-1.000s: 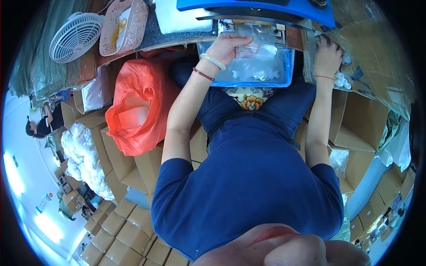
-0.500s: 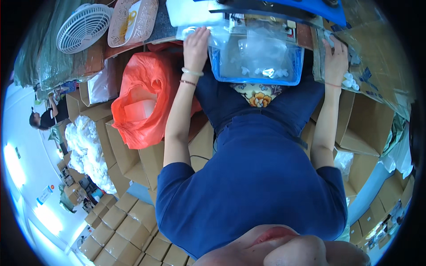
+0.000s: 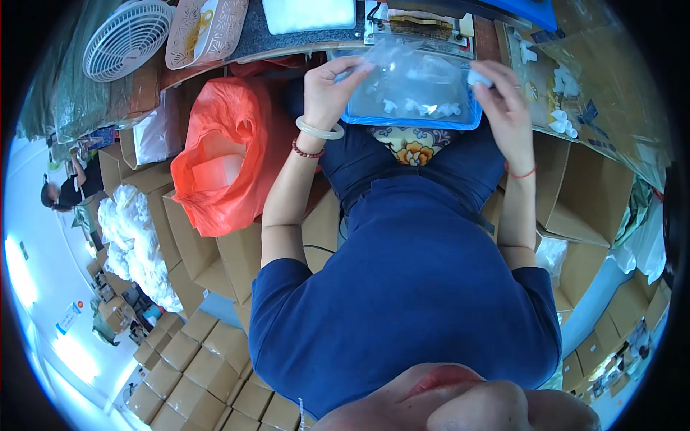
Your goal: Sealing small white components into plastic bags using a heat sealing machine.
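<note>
My left hand point(image 3: 327, 93) pinches the edge of a clear plastic bag point(image 3: 392, 63) between thumb and fingers. The bag hangs over a blue-rimmed bin point(image 3: 413, 124) between my knees and the bench. Several small white plastic parts point(image 3: 442, 109) lie inside that bin, among clear plastic. To the bag's right, my right hand point(image 3: 507, 108) has its fingers closed on a small white plastic part point(image 3: 478, 77); its exact kind is too small to tell. The two hands are raised above opposite sides of the bin.
A device with a metal plate point(image 3: 424, 39) sits on the bench behind the bin, beside a stack of clear bags point(image 3: 309, 16). More white parts point(image 3: 563, 123) lie on cardboard at right. On the left are a red plastic bag point(image 3: 251, 122), a pink basket point(image 3: 177, 50) and a white fan point(image 3: 122, 43).
My left hand has come off the bag stack, moving right with one clear bag. My right hand has moved left from the cardboard with a white part and is now beside the bin.
</note>
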### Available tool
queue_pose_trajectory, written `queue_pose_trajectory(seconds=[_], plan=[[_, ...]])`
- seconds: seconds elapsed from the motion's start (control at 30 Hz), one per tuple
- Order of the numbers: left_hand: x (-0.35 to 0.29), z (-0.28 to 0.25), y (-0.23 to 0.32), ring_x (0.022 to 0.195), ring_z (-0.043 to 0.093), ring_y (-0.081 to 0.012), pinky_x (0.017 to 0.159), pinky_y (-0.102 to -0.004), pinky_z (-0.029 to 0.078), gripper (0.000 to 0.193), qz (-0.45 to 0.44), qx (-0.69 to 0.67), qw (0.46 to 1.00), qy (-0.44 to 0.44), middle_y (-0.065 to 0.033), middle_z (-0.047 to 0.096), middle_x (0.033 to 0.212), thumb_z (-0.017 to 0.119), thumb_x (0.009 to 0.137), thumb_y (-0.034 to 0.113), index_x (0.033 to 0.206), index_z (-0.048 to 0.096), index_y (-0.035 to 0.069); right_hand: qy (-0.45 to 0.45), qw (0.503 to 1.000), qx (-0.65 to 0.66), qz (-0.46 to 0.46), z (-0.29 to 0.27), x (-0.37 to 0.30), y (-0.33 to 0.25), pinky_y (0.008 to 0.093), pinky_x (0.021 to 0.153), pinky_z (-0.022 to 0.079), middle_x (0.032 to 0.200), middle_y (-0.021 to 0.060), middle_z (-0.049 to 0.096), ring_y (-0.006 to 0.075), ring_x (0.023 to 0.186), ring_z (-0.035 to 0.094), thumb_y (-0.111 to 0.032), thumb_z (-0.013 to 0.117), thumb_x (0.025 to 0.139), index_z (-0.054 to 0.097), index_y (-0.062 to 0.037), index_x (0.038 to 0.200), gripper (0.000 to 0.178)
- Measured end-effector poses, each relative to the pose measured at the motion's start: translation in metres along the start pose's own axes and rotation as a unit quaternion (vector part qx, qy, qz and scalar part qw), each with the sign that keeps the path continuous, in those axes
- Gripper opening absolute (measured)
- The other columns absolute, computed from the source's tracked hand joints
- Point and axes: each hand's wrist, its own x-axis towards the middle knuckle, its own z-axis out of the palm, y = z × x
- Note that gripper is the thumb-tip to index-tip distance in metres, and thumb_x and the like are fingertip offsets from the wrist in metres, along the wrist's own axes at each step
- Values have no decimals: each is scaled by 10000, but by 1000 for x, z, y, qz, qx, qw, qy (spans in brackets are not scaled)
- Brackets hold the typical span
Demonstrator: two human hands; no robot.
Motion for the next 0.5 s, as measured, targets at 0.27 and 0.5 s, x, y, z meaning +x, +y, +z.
queue_pose_trajectory(seconds=[0.27,0.5], plan=[[1,23,9,766,605,-32,678,-170,477,223,-38,-56,994,-85,-7,717,871,757,860,93,1046,729,-27,62,992,-42,-99,20,37,-58,252,729,479,960,37,680,103,810,591,-142,722,883,697,-55,1122,256],[18,16,15,877,678,-119,785,-246,543,232,-101,-98,942,-305,-87,730,968,695,915,133,1080,711,-30,-211,932,-238,-171,-9,70,-42,384,811,508,1020,124,699,312,927,649,-242,624,935,677,-60,1110,258]])
